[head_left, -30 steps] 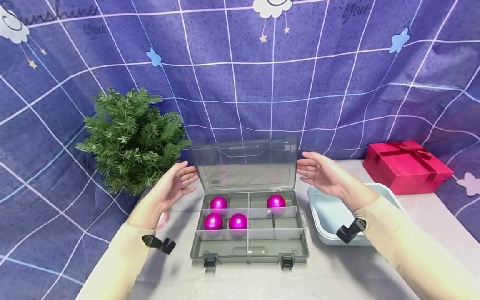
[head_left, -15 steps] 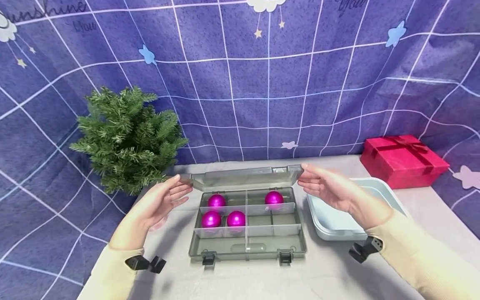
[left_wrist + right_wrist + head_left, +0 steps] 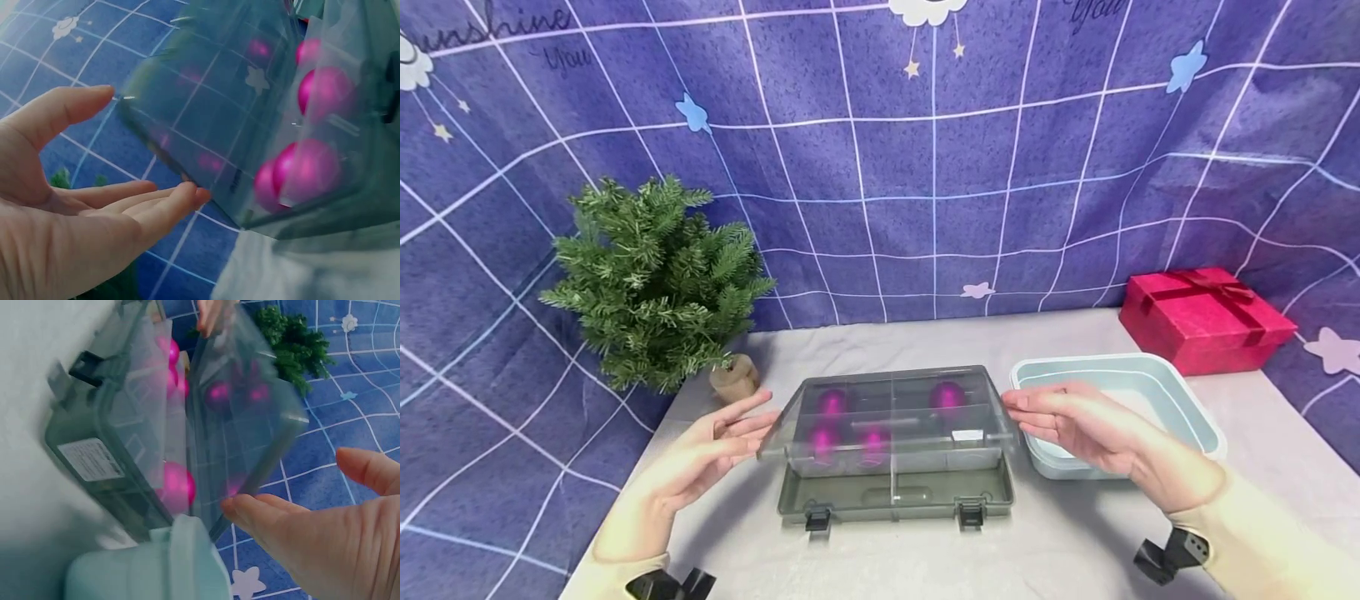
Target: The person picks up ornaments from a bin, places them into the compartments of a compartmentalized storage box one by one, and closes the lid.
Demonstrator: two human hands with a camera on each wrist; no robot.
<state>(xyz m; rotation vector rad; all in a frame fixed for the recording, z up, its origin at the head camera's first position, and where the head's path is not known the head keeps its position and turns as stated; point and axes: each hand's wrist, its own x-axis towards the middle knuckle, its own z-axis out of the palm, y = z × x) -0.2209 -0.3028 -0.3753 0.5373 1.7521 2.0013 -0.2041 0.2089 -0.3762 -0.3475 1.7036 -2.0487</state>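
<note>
A clear grey plastic organizer box [image 3: 842, 493] stands on the table, its hinged lid [image 3: 891, 385] tilted partway down over the compartments. Several shiny magenta balls [image 3: 947, 397] show through the lid, one at the back right and the others on the left side. My left hand [image 3: 703, 454] has straight fingers at the lid's left edge; the left wrist view shows the fingertips [image 3: 187, 195] right at that edge. On the opposite edge, the extended fingers of my right hand [image 3: 1090, 425] touch the lid. Two dark latches [image 3: 971, 515] hang undone at the front.
Right of the organizer stands a pale blue tub [image 3: 1037, 369], partly behind my right hand. A red gift box [image 3: 1206, 325] with a ribbon sits behind it. At the left is a small artificial fir tree [image 3: 658, 283] with a brown base [image 3: 735, 379]. A blue gridded curtain [image 3: 895, 167] hangs behind.
The lid has swung from upright at the back down and forward over the balls. Both hands have come down and toward me with its edges. The balls have stayed in their compartments.
</note>
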